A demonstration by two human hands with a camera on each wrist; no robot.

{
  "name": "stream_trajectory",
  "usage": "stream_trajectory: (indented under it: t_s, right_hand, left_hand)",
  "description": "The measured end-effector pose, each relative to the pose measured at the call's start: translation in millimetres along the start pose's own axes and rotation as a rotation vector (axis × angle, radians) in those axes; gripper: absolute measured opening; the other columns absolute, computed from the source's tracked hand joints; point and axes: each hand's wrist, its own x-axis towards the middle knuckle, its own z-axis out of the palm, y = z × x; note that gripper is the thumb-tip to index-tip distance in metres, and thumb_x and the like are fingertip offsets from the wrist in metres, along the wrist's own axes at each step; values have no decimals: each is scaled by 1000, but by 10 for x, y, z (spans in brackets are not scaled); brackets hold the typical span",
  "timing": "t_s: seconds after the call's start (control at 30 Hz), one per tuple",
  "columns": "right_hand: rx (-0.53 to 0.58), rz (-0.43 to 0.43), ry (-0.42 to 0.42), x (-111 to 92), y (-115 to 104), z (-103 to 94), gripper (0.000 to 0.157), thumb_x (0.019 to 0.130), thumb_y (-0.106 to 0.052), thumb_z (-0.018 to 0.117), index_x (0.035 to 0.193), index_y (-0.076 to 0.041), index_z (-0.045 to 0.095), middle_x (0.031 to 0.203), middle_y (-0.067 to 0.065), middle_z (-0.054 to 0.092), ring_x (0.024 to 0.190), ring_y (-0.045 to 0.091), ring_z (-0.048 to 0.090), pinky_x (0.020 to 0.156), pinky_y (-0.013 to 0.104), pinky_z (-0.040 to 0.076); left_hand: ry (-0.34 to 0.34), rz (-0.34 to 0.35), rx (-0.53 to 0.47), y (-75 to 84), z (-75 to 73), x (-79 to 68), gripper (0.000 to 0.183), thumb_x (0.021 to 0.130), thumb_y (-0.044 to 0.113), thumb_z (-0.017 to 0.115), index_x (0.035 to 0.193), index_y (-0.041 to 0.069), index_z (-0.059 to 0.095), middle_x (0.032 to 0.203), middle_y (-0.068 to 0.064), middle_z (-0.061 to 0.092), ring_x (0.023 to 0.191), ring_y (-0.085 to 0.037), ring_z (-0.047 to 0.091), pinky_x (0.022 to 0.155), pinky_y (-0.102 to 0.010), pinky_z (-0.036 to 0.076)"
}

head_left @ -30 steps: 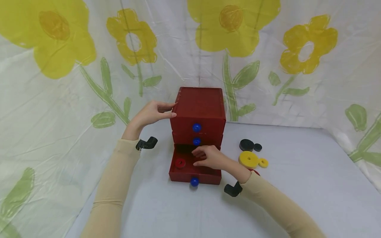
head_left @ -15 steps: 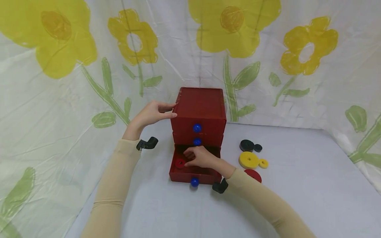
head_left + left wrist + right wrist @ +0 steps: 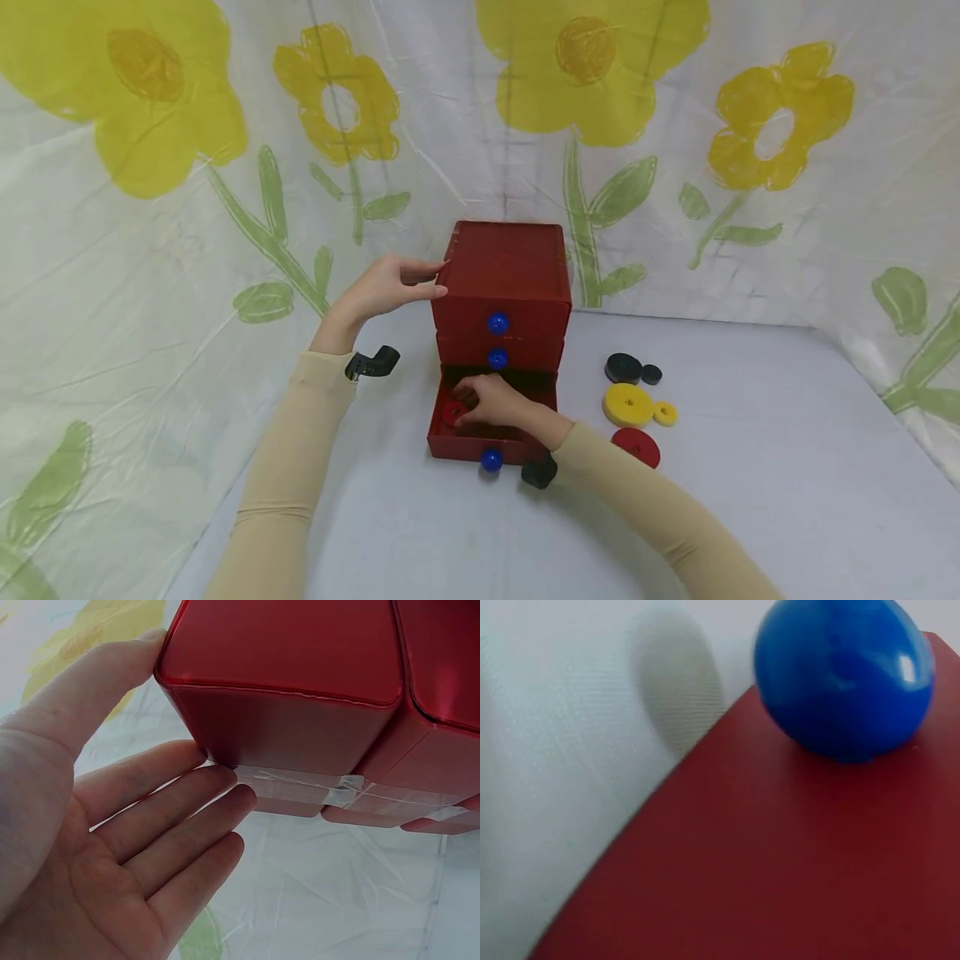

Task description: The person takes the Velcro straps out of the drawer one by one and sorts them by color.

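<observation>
A red drawer box (image 3: 510, 258) stands on the table, its lowest drawer (image 3: 472, 447) pulled out. My left hand (image 3: 378, 292) rests on the box's left side. In the left wrist view its thumb touches one edge and the straight fingers (image 3: 180, 825) lie against another. Inside the lowest drawer, at its left, lies a small red ring (image 3: 451, 412). My right hand (image 3: 495, 402) is over that drawer, thumb and fingers apart and around the ring; contact cannot be made out. Only the drawer's front and its blue knob (image 3: 844, 675) show in the right wrist view.
To the right of the box lie a large black disc (image 3: 623, 367), a small black disc (image 3: 652, 374), a large yellow disc (image 3: 628, 405) with a small yellow ring (image 3: 664, 413), and a red disc (image 3: 637, 447). A flowered curtain (image 3: 450, 108) hangs behind.
The right hand has moved left within the drawer, from its middle to the red ring. This uncovers the red disc on the table. My left hand stays at the box's side.
</observation>
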Motion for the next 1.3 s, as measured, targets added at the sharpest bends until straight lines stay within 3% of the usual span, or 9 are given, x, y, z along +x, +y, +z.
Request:
stream_trajectory:
  t_s: [0.27,0.53,0.83,1.1,1.3]
  right_hand:
    - [-58,13,9,16,17,46,47,78,-23,78,121,-9,63,113,4,68,102,15,63,89,28,52]
    - [-126,-7,15,16,19,71,45,78,-20,79,119,-9,64,112,5,65,102,16,63,88,27,53]
    - [-111,-11,5,17,14,84,43,79,-21,78,118,-10,64,112,4,65,101,15,64,87,26,53]
    - [-73,0,-1,-35,-23,16,43,79,-25,78,118,-12,64,113,2,67,100,13,62,89,27,52]
    - [-38,-9,13,-109,-42,-67,43,80,-26,77,119,-11,65,111,2,69,97,12,64,85,24,53]
  left_hand:
    - [-18,7,-34,22,-8,9,56,84,43,70,135,23,56,137,-6,55,128,-22,49,104,-47,41]
    - [-16,19,-19,17,-1,12,58,82,48,70,133,25,56,136,-4,56,126,-20,51,103,-46,43]
    - [-18,-9,-28,18,9,-6,57,84,41,70,136,21,54,137,-7,54,128,-23,49,104,-47,42]
    - [-37,-15,-21,290,-14,-154,55,89,28,67,138,8,51,138,-15,52,128,-29,49,103,-48,42]
    - [-39,-11,-2,387,-30,-203,54,90,27,65,138,8,50,139,-16,51,129,-30,47,104,-49,41]
